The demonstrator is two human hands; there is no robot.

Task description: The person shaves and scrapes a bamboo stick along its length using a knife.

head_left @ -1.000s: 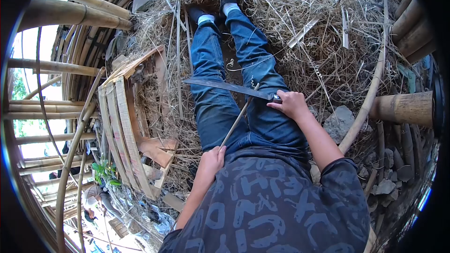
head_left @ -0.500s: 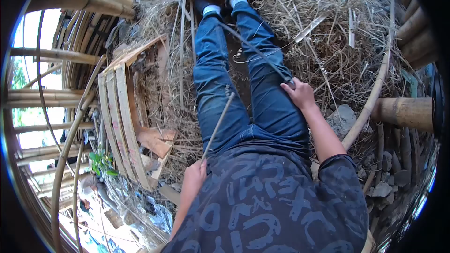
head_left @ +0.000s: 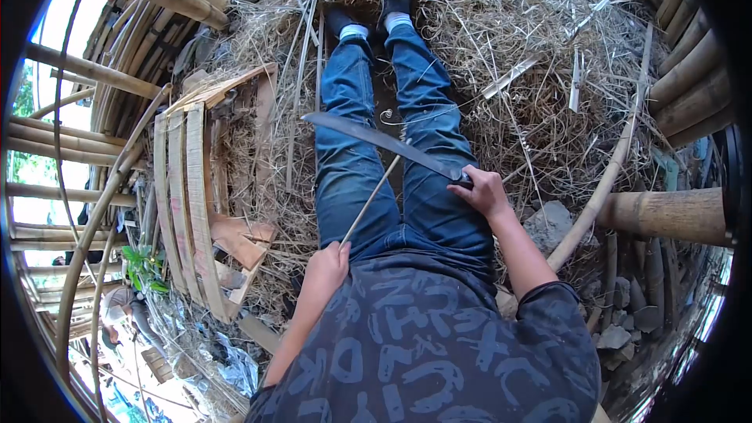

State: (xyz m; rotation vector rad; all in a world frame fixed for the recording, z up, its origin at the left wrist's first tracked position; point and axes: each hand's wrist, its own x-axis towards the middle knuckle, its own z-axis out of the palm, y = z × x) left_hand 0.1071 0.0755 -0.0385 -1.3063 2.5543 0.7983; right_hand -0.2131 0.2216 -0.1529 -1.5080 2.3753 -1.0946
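My right hand [head_left: 484,190] is closed around the dark handle of a machete [head_left: 376,138]. Its long, slightly curved blade reaches left across both thighs, with the tip above my left knee. My left hand [head_left: 327,266] grips the lower end of a thin bamboo stick [head_left: 374,194], close to my waist. The stick slants up and right, and its upper end meets or crosses the blade between my legs; whether they touch, I cannot tell. Beneath both lie my legs in blue jeans [head_left: 352,180], stretched out over the ground.
Shavings [head_left: 540,102] and split strips cover the ground around my legs. A slatted wooden crate [head_left: 193,180] stands on the left. Bamboo poles [head_left: 674,214] and broken stones [head_left: 548,223] lie on the right. Another person [head_left: 119,309] is at the lower left, beyond bamboo rails.
The machete has swung from pointing up along my legs to lying across them, over the stick. The stick's upper end has moved up and right. My right hand has shifted slightly down and left.
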